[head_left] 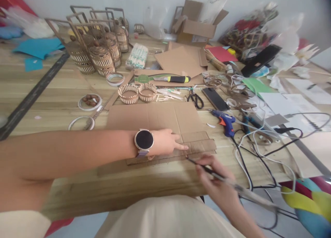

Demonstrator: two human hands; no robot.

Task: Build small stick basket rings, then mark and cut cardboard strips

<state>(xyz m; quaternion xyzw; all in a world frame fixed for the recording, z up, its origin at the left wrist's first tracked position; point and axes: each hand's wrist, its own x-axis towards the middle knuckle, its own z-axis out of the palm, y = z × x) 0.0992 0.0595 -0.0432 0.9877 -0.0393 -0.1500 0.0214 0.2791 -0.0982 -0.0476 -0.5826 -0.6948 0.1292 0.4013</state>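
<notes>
My left hand (165,142), with a watch (144,140) on its wrist, lies on a narrow cardboard strip (201,146). Its index and middle fingers stretch out to the right over the strip; the other fingers are partly hidden. Under the strip rests a larger cardboard sheet (152,117). In my right hand (219,183) is a pen-shaped soldering iron (216,174), gripped like a pencil. Its dark tip points left, at the strip's near edge just below my left index finger. Whether the tip touches the cardboard I cannot tell.
A blue glue gun (226,122) and tangled cables (256,155) lie to the right. Beyond the sheet are two small round stick baskets (128,94), scissors (196,99), a phone (215,99) and a utility knife (178,79). Several handled lanterns (102,60) stand at the back left.
</notes>
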